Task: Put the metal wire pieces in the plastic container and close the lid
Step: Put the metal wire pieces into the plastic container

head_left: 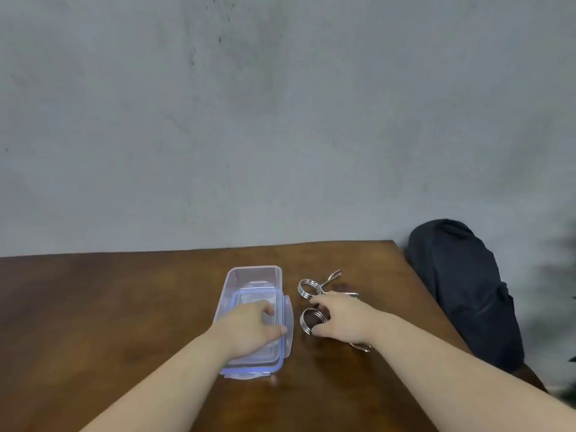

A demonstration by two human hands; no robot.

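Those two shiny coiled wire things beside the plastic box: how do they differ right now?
The far coiled metal wire piece lies untouched on the brown wooden table, while the near coiled metal wire piece sits between the right hand's thumb and fingers. The far one's two handle ends show fully; the near one's are mostly hidden under the hand. Both are silvery coils, and both are outside the clear plastic container.

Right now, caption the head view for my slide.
Left hand rests on the lid lying over the open plastic container; right hand reaches two coiled metal wire pieces on the wooden table.
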